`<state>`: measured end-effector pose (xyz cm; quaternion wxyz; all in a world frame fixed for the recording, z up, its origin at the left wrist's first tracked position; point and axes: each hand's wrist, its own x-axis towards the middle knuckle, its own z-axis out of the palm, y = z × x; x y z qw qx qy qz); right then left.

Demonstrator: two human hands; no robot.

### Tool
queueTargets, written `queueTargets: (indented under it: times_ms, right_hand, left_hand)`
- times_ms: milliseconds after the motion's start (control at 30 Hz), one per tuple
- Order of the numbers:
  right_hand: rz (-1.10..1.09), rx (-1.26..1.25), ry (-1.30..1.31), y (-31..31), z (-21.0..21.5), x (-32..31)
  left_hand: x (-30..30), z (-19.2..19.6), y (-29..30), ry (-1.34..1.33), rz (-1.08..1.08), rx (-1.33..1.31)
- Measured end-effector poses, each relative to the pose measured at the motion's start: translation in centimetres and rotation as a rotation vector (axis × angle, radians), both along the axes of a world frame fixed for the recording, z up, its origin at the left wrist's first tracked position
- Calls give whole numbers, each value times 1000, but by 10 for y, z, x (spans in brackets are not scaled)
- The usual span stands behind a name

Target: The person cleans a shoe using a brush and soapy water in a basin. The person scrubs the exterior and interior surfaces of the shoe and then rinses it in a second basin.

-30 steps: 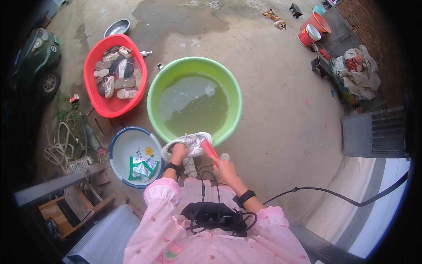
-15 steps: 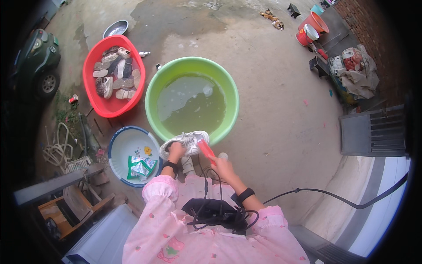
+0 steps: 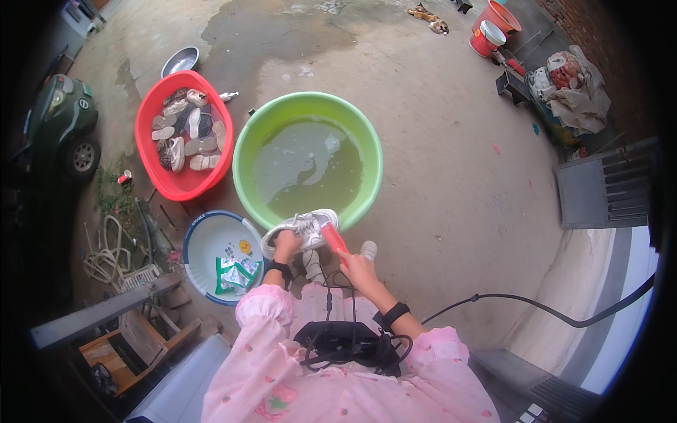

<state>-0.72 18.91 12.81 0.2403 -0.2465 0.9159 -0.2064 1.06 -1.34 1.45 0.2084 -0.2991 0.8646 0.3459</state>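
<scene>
A wet concrete yard floor [image 3: 451,162] carries a round green plastic basin [image 3: 308,106] of murky water; at its near rim the left hand [image 3: 287,244] grips a white lace-up sneaker [image 3: 305,227], long axis left-right, sole end toward the right hand [image 3: 358,268], which is closed around a red-handled brush [image 3: 333,240] touching the shoe.

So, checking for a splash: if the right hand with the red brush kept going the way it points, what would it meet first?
The right hand aims the red brush at the white sneaker; beyond it, probably the green basin.
</scene>
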Motion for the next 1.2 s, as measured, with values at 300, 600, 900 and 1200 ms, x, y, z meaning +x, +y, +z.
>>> queueTargets:
  times_ms: [300, 600, 900, 1200]
  right_hand:
    - [-69, 68, 55, -18, -23, -4]
    - [-95, -89, 175, -29, -6, -20]
    - [-54, 50, 122, 12, -16, 7]
    - [-222, 203, 29, 89, 5, -8]
  left_hand:
    - [-2, 2, 0, -13, -48, 1]
    - [-1, 4, 4, 57, -71, 5]
    - [-7, 0, 4, -6, -137, -28]
    - [-11, 13, 0, -41, -126, -27]
